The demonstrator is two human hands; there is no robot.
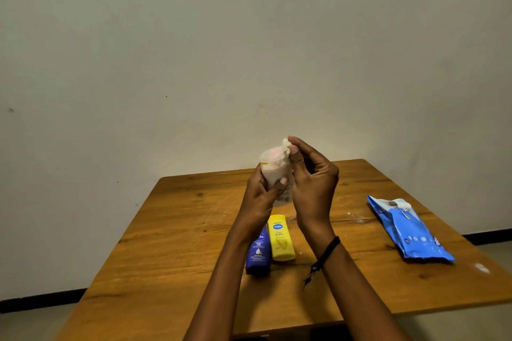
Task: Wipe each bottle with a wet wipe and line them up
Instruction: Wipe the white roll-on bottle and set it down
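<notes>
I hold a pale white bottle (273,167) up above the table, its end turned toward me. My left hand (263,196) wraps around its body from the left. My right hand (311,177) pinches a white wet wipe (286,147) against the bottle's top right edge; more of the wipe hangs down behind the bottle. On the table below lie a dark blue bottle (259,253) and a yellow bottle (281,239), side by side and touching, partly hidden by my left forearm.
A blue pack of wet wipes (410,230) lies at the right of the wooden table (166,230), its flap open with a wipe poking out. A plain wall stands just behind the table's far edge. A black thread band circles my right wrist.
</notes>
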